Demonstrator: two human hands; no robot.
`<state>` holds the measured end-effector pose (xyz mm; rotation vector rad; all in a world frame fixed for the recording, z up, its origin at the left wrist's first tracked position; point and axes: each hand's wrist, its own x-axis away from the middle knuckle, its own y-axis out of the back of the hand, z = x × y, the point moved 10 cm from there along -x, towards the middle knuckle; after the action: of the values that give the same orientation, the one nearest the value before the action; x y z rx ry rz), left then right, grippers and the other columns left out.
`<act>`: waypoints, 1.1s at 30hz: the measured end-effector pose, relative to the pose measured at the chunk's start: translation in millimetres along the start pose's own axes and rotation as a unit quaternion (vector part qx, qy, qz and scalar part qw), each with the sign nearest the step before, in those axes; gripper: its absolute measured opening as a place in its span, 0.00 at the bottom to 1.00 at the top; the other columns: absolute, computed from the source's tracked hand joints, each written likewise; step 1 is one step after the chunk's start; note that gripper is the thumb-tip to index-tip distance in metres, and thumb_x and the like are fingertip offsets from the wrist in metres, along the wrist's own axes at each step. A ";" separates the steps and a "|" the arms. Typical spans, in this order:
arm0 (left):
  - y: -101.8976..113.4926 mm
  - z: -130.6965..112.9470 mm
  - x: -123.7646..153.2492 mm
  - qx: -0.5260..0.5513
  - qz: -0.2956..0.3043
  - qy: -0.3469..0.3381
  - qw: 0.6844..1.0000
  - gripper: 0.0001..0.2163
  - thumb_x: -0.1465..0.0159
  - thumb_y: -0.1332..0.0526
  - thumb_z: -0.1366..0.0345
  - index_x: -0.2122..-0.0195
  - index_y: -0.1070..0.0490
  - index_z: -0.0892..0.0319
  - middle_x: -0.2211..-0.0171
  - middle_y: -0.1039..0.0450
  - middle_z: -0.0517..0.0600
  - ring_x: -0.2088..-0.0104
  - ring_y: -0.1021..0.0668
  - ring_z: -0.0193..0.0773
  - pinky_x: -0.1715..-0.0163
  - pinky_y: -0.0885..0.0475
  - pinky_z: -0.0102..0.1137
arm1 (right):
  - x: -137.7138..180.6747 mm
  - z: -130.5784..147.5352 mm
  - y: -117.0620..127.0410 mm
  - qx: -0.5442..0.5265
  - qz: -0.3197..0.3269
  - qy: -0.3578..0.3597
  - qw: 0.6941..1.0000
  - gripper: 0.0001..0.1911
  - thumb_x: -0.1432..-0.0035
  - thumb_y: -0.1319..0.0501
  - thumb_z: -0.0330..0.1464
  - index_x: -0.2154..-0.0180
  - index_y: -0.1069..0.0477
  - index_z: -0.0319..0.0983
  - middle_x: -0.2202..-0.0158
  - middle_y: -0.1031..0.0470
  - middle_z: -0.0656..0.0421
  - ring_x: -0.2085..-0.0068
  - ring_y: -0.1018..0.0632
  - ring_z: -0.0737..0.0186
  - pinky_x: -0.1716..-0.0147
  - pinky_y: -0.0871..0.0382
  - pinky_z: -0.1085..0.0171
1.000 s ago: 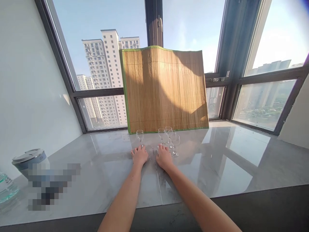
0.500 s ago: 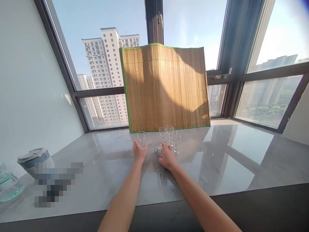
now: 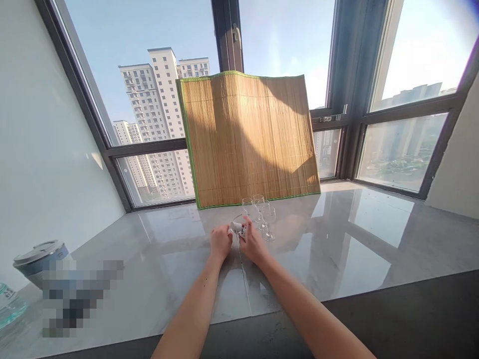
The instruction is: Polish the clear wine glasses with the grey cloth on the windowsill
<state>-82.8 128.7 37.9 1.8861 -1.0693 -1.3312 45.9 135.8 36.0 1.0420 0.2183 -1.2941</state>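
My left hand (image 3: pixel 220 241) is closed on a small clear stemmed glass (image 3: pixel 237 223), which is tipped over toward the right between my two hands. My right hand (image 3: pixel 252 244) is pinched on a small pale cloth (image 3: pixel 242 231) at the glass's mouth. Both hands are low over the grey marble counter (image 3: pixel 337 259). Three more small stemmed glasses (image 3: pixel 268 218) stand upright in a cluster just behind and to the right of my right hand.
A bamboo mat (image 3: pixel 247 139) with a green edge leans upright against the window behind the glasses. At the far left stand a lidded round container (image 3: pixel 37 254) and a water bottle (image 3: pixel 9 306), beside a blurred patch. The counter's dark front edge (image 3: pixel 392 314) runs below.
My left hand took hold of the lone glass on the left and brought it, tilted, to the middle. My right hand lifted the cloth off the counter to the glass.
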 end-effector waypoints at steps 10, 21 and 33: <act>28.8 -6.5 8.6 -0.061 -0.069 0.043 0.995 0.19 0.38 0.49 0.74 0.56 0.22 0.47 0.60 0.25 0.51 0.49 0.35 0.47 0.42 0.49 0.43 | 0.3 -6.5 36.5 0.183 -0.049 -0.110 0.976 0.34 0.45 0.52 0.21 0.36 0.52 0.38 0.57 0.26 0.52 0.51 0.31 0.54 0.62 0.37 0.64; 24.0 16.4 0.5 -0.028 -0.080 0.051 0.995 0.19 0.40 0.47 0.75 0.59 0.20 0.47 0.62 0.25 0.51 0.51 0.33 0.46 0.45 0.43 0.41 | 0.7 -27.4 19.7 0.080 -0.011 -0.155 0.985 0.38 0.51 0.47 0.22 0.38 0.50 0.39 0.56 0.25 0.56 0.57 0.26 0.60 0.63 0.39 0.66; 21.8 10.3 0.9 -0.067 -0.022 0.045 0.996 0.18 0.39 0.46 0.74 0.60 0.20 0.46 0.61 0.25 0.52 0.46 0.36 0.49 0.41 0.50 0.43 | 4.6 -26.8 16.1 0.211 0.059 -0.192 0.957 0.32 0.45 0.46 0.24 0.39 0.45 0.41 0.62 0.25 0.52 0.60 0.24 0.54 0.65 0.40 0.63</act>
<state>-98.3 116.8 51.9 1.8607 -0.8756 -1.2974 71.9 150.9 26.3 1.1111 -0.4282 -1.4368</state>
